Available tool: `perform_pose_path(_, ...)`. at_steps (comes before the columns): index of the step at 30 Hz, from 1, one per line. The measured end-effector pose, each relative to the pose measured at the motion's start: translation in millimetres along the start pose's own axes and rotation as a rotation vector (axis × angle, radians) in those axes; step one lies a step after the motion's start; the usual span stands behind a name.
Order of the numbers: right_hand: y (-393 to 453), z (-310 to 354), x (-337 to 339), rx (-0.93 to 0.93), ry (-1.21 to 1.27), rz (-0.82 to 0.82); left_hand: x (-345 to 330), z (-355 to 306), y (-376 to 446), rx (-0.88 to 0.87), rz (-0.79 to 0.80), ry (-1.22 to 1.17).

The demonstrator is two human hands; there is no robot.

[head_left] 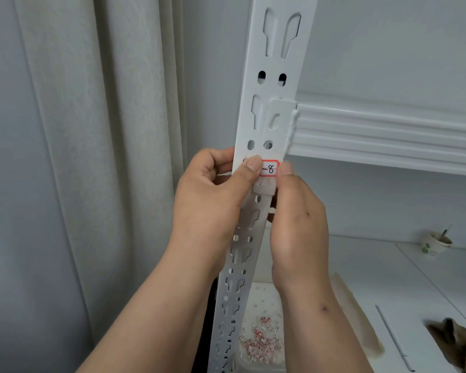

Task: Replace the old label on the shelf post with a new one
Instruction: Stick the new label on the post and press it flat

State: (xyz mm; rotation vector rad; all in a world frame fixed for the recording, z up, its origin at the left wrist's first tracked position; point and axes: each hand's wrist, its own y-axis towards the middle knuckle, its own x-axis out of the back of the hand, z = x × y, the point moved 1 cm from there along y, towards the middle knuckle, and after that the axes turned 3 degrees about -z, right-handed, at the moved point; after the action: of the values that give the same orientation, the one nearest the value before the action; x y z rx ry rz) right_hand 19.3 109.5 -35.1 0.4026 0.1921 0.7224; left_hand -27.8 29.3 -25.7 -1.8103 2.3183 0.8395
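Observation:
A white perforated shelf post (275, 84) runs from the top of the view down to the floor. On it sits a small white label (270, 169) with a red border and a handwritten "-8". My left hand (213, 195) wraps around the post's left edge, its thumb pressing the label's left end. My right hand (296, 219) holds the post from the right, its thumb tip on the label's right edge. Just below the label lies a patch of pale residue or backing (264, 187).
A white shelf beam (388, 130) joins the post on the right. Below is a white tray (261, 335) holding several red and white paper scraps. A lower shelf surface (382, 273) carries a small cup (436, 242) and a brown crumpled object (457, 343). Curtains (105, 130) hang at left.

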Motion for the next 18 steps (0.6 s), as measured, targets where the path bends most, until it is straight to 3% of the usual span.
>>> perform_pose_path(18, -7.3, -3.8, -0.3, 0.124, -0.06, 0.025, 3.4, 8.6, -6.8, -0.053, -0.001, 0.069)
